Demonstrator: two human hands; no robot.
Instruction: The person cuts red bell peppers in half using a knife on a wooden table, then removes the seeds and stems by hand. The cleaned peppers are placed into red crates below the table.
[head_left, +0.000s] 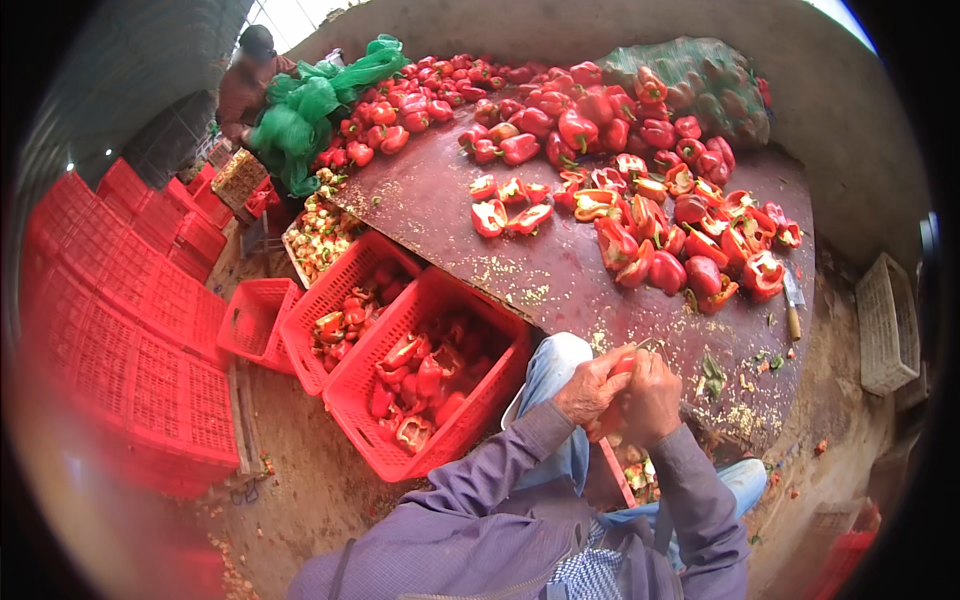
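My left hand (592, 388) grips a piece of red bell pepper (622, 366), mostly hidden by the fingers, above my knees at the table's near edge. Right against it, my right hand (651, 394) is closed around a thin, curved metal tool (652, 343); only its tip shows above the fist. Beyond both hands, halved red peppers (667, 270) lie heaped on the dark red tabletop (442, 195). A few more halves (489, 217) rest apart from that heap, cut faces up. Pale seeds (517, 281) are scattered between them and me.
To the left stand two red plastic crates (360, 442) holding pepper halves, with stacked red crates (135, 360) farther off. A knife (793, 304) lies at the table's right edge. Whole peppers (577, 127) and a filled mesh sack (697, 86) are behind. Another person (251, 90) handles green netting (300, 112).
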